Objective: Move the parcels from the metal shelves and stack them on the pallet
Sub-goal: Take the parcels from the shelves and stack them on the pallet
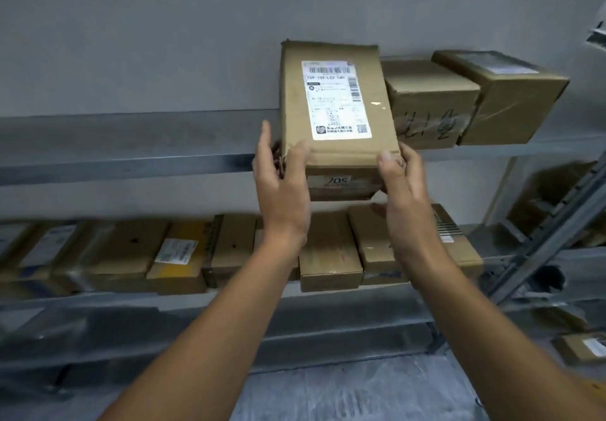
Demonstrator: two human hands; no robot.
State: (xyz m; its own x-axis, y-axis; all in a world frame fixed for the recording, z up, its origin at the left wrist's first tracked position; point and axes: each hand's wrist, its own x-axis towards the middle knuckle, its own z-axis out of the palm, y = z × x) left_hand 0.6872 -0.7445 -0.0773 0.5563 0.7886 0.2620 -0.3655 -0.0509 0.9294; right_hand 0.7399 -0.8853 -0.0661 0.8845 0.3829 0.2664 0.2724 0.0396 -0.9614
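A flat brown cardboard parcel with a white shipping label on top and "705" on its near end sticks out over the front edge of the upper metal shelf. My left hand grips its near left corner, thumb on top. My right hand grips its near right corner. Two more brown boxes stand on the same shelf just to the right, the nearer one with black handwriting. The pallet is out of view.
The lower shelf holds a row of several cardboard parcels under my forearms. A grey wall backs the shelves. A diagonal metal brace and more parcels sit at the right.
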